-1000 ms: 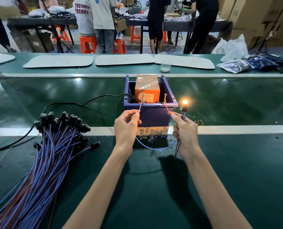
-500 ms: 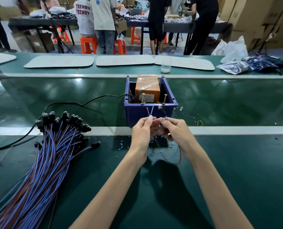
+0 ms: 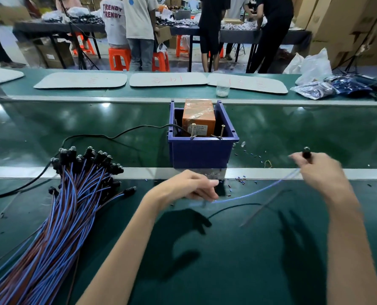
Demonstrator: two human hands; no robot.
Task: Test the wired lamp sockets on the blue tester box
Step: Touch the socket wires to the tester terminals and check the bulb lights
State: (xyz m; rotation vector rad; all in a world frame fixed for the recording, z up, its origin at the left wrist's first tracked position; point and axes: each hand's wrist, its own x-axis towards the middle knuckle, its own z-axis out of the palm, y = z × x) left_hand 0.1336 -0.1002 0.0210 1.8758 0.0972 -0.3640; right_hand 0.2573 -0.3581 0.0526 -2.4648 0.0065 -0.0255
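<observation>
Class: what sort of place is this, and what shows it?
Likely a factory's assembly line: a bundle of wired sockets, a blue tester box on the long green bench, and stacked cartons behind.

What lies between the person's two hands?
In the head view, a thin blue wire spans from the right hand toward the left hand.
</observation>
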